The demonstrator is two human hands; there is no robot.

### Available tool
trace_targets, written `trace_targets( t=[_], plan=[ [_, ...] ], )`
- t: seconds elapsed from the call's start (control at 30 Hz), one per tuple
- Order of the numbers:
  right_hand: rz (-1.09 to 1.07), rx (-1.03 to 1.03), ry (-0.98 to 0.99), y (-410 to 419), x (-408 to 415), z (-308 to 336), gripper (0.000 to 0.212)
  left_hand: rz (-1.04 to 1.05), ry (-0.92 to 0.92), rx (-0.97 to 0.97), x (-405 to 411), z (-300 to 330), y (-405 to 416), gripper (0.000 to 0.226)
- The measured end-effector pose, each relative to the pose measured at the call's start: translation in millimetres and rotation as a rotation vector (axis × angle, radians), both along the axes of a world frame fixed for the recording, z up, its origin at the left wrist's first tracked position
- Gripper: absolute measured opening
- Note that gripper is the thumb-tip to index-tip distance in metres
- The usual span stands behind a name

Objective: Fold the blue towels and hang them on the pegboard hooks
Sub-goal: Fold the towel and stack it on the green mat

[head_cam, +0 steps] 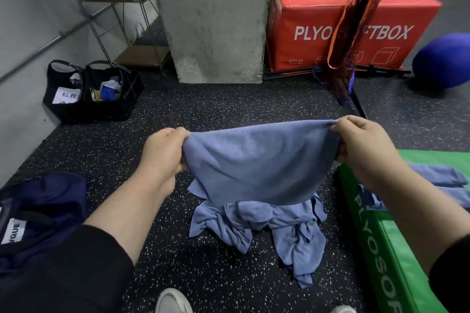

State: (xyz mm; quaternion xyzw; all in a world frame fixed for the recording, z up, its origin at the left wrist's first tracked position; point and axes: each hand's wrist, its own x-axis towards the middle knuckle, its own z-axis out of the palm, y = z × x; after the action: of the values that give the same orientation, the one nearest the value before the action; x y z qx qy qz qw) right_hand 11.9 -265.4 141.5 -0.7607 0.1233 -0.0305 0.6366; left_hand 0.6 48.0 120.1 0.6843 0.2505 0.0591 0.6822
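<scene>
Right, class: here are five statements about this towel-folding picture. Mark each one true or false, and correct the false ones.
1. Both hands hold one blue towel stretched between them. True: the left hand and the right hand each grip an upper corner.
2. The crumpled towels lie on the red box. False: they lie on the speckled floor; the red box stands behind.
3. Some blue towels rest on the green mat. True.
4. A towel already hangs on a pegboard hook. False: no pegboard is in view.
5. The purple ball sits at the far left. False: it is at the far right.
</scene>
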Motion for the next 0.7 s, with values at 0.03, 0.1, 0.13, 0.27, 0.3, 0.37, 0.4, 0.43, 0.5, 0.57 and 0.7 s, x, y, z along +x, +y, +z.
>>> trace_targets(
  t=[0.03,0.1,0.13,0.27,0.3,0.37,0.4,0.43,0.5,0.57,0.7],
  plan=[
    [0.019,0.006,0.039,1.6,0.7,-2.4,0.016,0.018,0.047,-0.038,0.2,-2.3,-2.6,0.018],
    [0.072,0.032,0.129,6.0,1.3,-7.2,0.016,0.031,0.114,-0.12,0.1,-5.6,-9.3,0.011],
    [0.096,0.042,0.163,8.8,1.8,-10.6,0.017,0.023,0.13,-0.142,0.0,-6.3,-13.5,0.007],
    [0.133,0.125,0.191,30.7,-1.0,-17.7,0.014,-0.028,0.094,-0.117,-1.0,-6.3,-39.2,0.005],
    [0.135,0.143,0.196,37.4,-2.5,-18.8,0.015,-0.049,0.079,-0.095,-1.5,-6.4,-47.0,0.009],
    [0.139,0.158,0.211,51.6,-6.4,-19.6,0.021,-0.085,0.02,-0.036,-3.1,-7.9,-62.7,0.013],
    [0.147,0.17,0.208,58.6,-8.6,-19.3,0.022,-0.104,-0.019,0.012,-4.1,-7.9,-70.4,0.014],
    [0.158,0.185,0.202,65.6,-11.2,-18.0,0.022,-0.124,-0.054,0.062,-4.8,-7.7,-77.6,0.014],
    [0.171,0.206,0.179,76.6,-14.6,-16.5,0.021,-0.162,-0.108,0.14,-6.5,-5.4,-89.3,0.014],
    [0.188,0.203,0.151,84.9,-17.4,-14.5,0.022,-0.179,-0.157,0.223,-7.2,-4.7,-96.7,0.016],
    [0.231,0.146,0.118,88.6,-18.6,-13.7,0.029,-0.189,-0.194,0.298,-9.8,-3.0,-101.5,0.016]
  ],
)
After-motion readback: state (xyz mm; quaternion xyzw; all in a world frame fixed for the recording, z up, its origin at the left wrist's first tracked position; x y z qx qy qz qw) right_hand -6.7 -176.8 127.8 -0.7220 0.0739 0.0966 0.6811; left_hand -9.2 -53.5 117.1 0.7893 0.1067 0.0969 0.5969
